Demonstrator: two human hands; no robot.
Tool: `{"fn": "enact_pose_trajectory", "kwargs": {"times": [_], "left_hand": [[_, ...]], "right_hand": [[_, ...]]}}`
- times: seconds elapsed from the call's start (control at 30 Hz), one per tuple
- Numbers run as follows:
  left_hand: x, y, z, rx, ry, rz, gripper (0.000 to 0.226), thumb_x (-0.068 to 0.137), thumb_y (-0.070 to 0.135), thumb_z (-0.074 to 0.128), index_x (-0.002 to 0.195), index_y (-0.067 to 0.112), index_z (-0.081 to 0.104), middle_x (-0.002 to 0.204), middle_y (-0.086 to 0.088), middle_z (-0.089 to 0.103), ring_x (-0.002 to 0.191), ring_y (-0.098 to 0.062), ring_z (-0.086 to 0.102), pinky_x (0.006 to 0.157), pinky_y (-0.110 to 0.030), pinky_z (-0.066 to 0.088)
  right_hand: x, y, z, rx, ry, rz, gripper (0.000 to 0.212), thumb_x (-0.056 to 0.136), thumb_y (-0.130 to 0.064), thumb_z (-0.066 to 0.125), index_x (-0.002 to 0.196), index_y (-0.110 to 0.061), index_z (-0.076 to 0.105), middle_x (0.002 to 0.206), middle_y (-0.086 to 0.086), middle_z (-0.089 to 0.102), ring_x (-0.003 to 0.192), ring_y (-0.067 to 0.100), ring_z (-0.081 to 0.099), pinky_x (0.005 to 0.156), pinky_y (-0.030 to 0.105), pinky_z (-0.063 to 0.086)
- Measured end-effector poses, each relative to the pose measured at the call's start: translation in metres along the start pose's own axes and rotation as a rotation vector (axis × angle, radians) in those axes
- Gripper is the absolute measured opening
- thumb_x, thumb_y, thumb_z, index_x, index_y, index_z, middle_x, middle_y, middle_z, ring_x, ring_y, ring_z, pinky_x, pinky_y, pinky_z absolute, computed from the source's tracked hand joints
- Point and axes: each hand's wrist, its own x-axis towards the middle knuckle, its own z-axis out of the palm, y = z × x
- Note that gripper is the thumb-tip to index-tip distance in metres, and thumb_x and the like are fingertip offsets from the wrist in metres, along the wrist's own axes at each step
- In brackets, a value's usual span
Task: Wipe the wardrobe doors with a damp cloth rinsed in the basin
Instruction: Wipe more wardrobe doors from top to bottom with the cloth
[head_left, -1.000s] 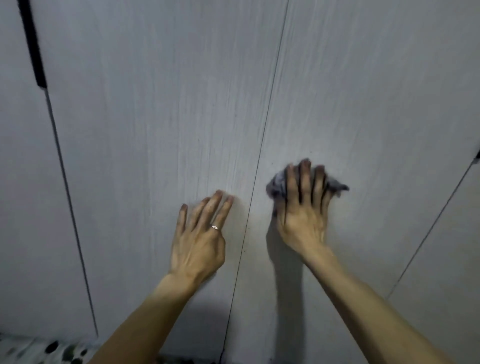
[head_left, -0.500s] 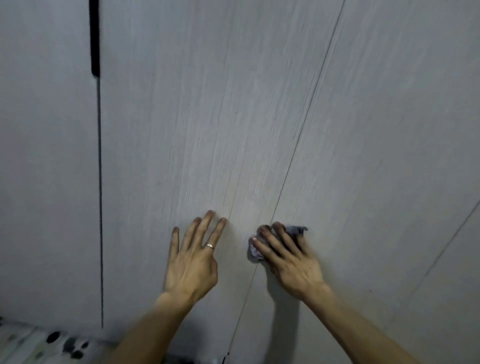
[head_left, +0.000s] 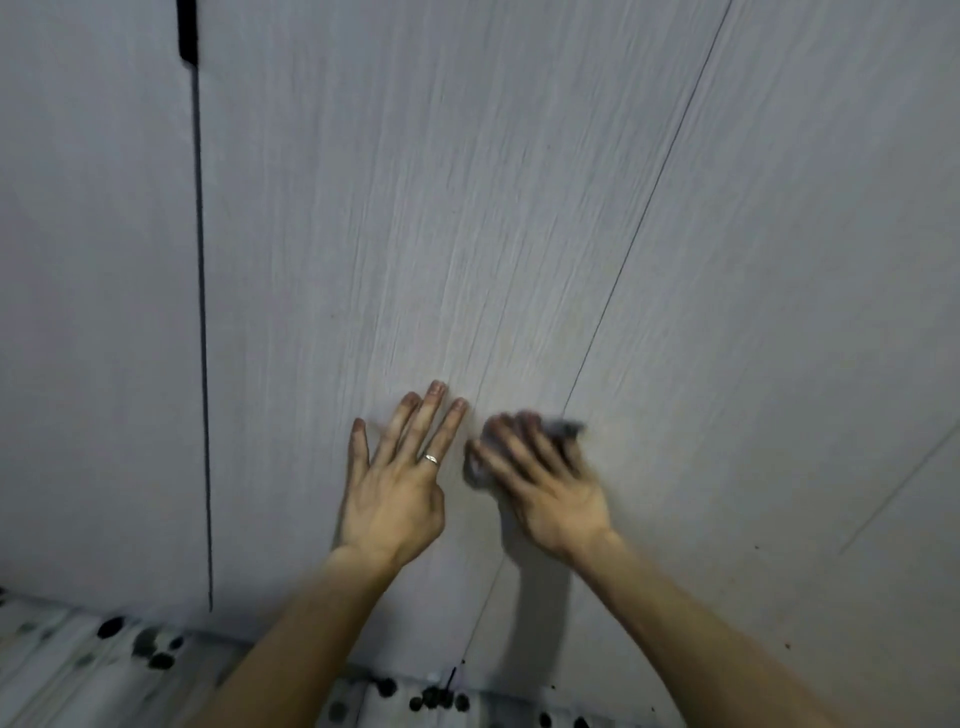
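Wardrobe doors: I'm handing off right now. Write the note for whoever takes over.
Left hand: open, flat on the door.
Right hand: holds the cloth against the seam to that door's right, low down; blurred.
Basin: not in view.
Done: cannot tell which areas are wiped.
To do: probably wipe upward and across; rinse the cloth as needed.

The wardrobe doors are pale grey with a fine upright grain, shut flush, with thin dark seams between them. A small grey cloth, crumpled and blurred, is bunched under the bent fingers of the right hand, pressed on the door where a seam passes beneath that hand.
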Motion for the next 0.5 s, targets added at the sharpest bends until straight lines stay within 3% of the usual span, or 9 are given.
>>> {"fn": "enact_pose_trajectory", "kwargs": {"times": [0.07,0.13,0.2,0.27,0.33,0.43,0.5], "left_hand": [[-0.004,0.004,-0.002,-0.01,-0.016,-0.012,0.1,0.089,0.02,0.056,0.156,0.035,-0.018,0.161,0.013,-0.03,0.149,-0.013,-0.026,0.118,-0.057,-0.009],[-0.007,0.009,-0.004,-0.015,-0.019,-0.025,0.101,0.088,0.019,0.057,0.157,0.033,-0.015,0.162,0.011,-0.029,0.15,-0.014,-0.025,0.119,-0.057,-0.008],[-0.007,0.012,-0.006,-0.014,-0.052,-0.013,0.099,0.09,0.018,0.055,0.155,0.035,-0.018,0.16,0.01,-0.033,0.148,-0.015,-0.028,0.119,-0.056,-0.011],[-0.007,0.022,-0.003,0.02,-0.051,0.053,0.098,0.092,0.018,0.052,0.154,0.038,-0.021,0.159,0.01,-0.035,0.147,-0.017,-0.031,0.12,-0.055,-0.013],[-0.009,0.036,0.005,0.023,-0.075,0.112,0.099,0.091,0.019,0.054,0.153,0.04,-0.021,0.16,0.009,-0.033,0.148,-0.019,-0.029,0.12,-0.056,-0.012],[-0.016,0.057,0.022,0.032,-0.065,0.131,0.1,0.09,0.019,0.056,0.155,0.041,-0.016,0.161,0.009,-0.031,0.149,-0.02,-0.028,0.12,-0.055,-0.011],[-0.018,0.064,0.031,0.042,-0.091,0.106,0.1,0.089,0.019,0.056,0.155,0.041,-0.016,0.16,0.01,-0.032,0.147,-0.021,-0.032,0.119,-0.058,-0.01]], "right_hand": [[-0.032,-0.002,0.003,-0.016,-0.112,-0.096,0.071,0.092,-0.034,0.039,0.159,-0.032,0.014,0.167,-0.005,-0.009,0.154,0.021,-0.007,0.121,0.045,0.002],[-0.029,0.023,-0.007,-0.028,-0.094,-0.083,0.073,0.094,-0.034,0.042,0.159,-0.033,0.01,0.167,-0.007,-0.005,0.154,0.02,-0.008,0.122,0.044,0.0],[-0.006,0.058,-0.028,-0.003,0.004,0.15,0.074,0.096,-0.036,0.046,0.16,-0.028,0.008,0.168,0.001,0.001,0.154,0.025,-0.009,0.122,0.047,-0.006],[0.015,0.091,-0.048,0.051,0.134,0.444,0.066,0.101,-0.037,0.043,0.159,-0.019,0.017,0.166,0.011,0.009,0.153,0.033,-0.001,0.122,0.053,-0.003],[0.021,0.099,-0.053,0.124,0.223,0.584,0.06,0.104,-0.036,0.039,0.158,-0.017,0.02,0.165,0.015,0.013,0.152,0.035,0.004,0.122,0.057,0.002],[0.004,0.077,-0.025,0.157,0.262,0.6,0.063,0.104,-0.038,0.039,0.159,-0.02,0.016,0.165,0.014,0.008,0.153,0.033,-0.001,0.121,0.057,-0.002],[-0.03,0.048,0.002,0.137,0.198,0.491,0.069,0.098,-0.038,0.044,0.158,-0.025,0.013,0.165,0.01,0.0,0.153,0.031,-0.009,0.12,0.058,0.0]]}}
